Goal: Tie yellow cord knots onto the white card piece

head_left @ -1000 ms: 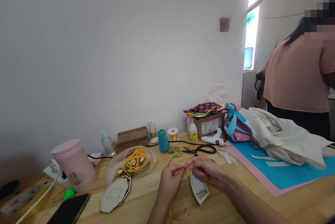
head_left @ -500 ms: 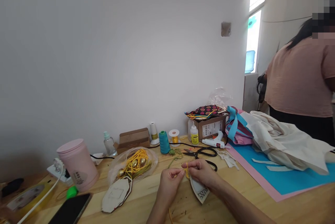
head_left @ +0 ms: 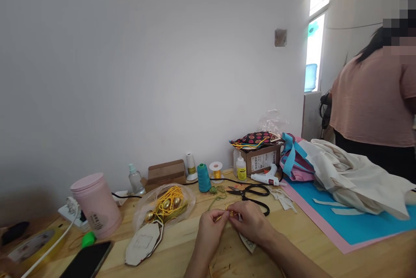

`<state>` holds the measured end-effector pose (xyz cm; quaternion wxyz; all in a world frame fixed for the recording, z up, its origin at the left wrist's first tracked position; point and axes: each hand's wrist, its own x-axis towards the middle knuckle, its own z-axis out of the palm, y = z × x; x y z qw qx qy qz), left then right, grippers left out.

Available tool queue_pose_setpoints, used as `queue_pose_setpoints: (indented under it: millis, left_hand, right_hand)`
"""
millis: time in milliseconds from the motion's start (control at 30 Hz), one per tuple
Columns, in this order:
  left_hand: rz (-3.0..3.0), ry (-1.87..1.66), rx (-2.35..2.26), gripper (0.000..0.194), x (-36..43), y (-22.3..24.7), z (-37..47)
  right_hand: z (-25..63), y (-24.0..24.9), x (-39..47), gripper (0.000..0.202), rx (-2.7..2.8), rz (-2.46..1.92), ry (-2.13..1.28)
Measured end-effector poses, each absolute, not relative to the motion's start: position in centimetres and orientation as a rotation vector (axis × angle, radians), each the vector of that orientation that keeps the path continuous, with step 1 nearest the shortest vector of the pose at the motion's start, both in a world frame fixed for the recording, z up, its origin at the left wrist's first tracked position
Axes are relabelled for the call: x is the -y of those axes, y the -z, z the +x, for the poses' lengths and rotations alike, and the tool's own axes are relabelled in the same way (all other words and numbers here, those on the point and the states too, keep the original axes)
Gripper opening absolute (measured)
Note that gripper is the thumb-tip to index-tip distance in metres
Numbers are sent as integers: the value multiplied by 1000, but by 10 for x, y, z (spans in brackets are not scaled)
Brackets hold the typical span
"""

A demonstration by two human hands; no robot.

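Observation:
Yellow cord [head_left: 231,213] is pinched between the fingertips of both hands, which meet above the table. My left hand [head_left: 210,229] is closed on it from the left. From the right, my right hand [head_left: 249,221] grips the cord with its fingers curled. A pale printed piece [head_left: 247,242] hangs under my right hand, mostly hidden by it. Just behind the hands lie black-handled scissors [head_left: 248,190] and loose green thread [head_left: 217,195].
A bag of yellow cords [head_left: 172,200] and a white octagonal piece [head_left: 143,243] lie left. Behind stand a teal thread cone [head_left: 203,178], a glue bottle [head_left: 241,168] and a glue gun [head_left: 266,177]. A person in pink [head_left: 373,100] stands right.
My right hand has come down and closer to my left hand. The printed piece is now more covered by my right hand.

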<state>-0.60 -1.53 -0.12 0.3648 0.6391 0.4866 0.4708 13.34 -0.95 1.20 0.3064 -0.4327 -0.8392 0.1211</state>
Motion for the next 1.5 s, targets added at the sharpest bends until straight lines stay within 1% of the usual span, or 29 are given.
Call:
queue_pose_setpoints:
  millis: [100,500,900,1267,1433,1500]
  left_hand:
    - [1591,-1255,-1289,25,13,3,-7]
    - [1456,-1217,-1284,29,11,6,-10]
    - [1379,-1231,-1331,33,15,-1,-7]
    - [1324,-1319,-1393,26,11,5,-9]
    - [1343,-1391,-1321,14,12,2,-10]
    - [1358,-1393,-1277,12,13,0,-10]
  right_hand:
    - [134,-12,9,17,2203,-1165,-320]
    - [135,-10,7,14,2132,-1161,-301]
    - [135,-12,8,14,2132,-1157,-317]
    - [131,-9,9,12,2114,-1133,-309]
    - [132,-8,8,14,2134,-1133,-325]
    - [132,-8,8,15,2126,-1135,-332]
